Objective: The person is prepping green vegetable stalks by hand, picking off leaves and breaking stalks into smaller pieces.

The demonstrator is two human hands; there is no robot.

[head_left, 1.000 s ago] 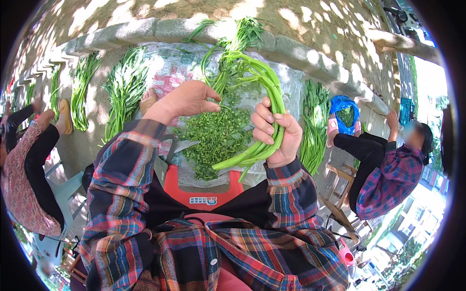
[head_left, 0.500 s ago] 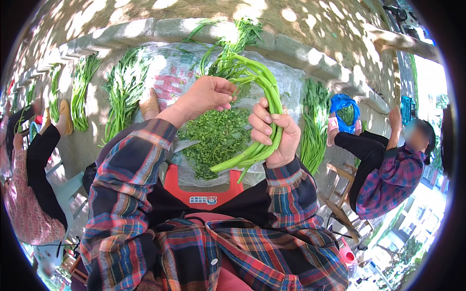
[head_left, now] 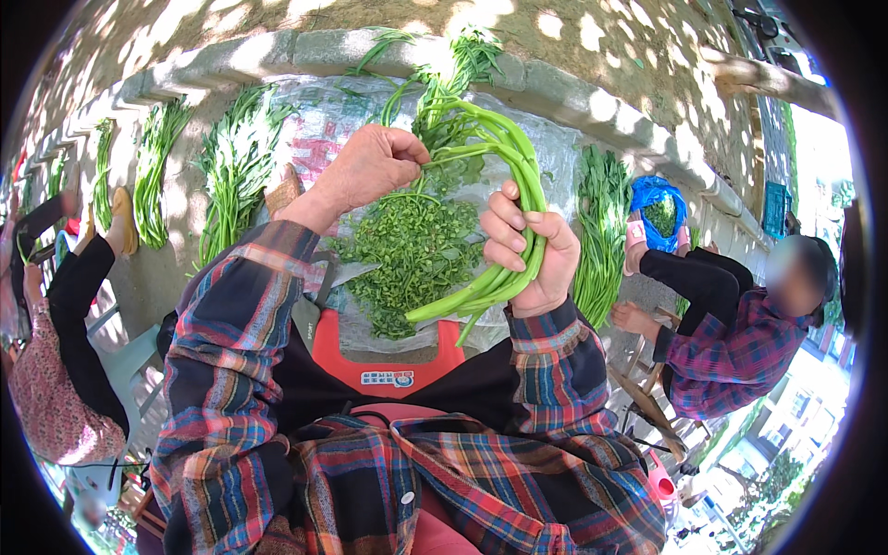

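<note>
My right hand [head_left: 532, 254] grips a bunch of long green stalks [head_left: 504, 157] that curve up and over to the left. My left hand [head_left: 370, 166] pinches a leaf on one of those stalks near the bunch's leafy top. Below both hands lies a heap of plucked green leaves [head_left: 407, 259] on a clear plastic sheet [head_left: 365, 333], with a red stool or crate [head_left: 388, 361] under its near edge.
Several bundles of leafy greens [head_left: 231, 166] lie in a row on the ground along a stone kerb [head_left: 305, 46]. A person in a plaid shirt [head_left: 740, 342] sits at the right by a blue bag [head_left: 657, 208]. Another person's legs [head_left: 74, 296] are at the left.
My left hand has risen from the leaf heap up to the top of the stalk bunch and closed on a leaf. My right hand has kept its hold.
</note>
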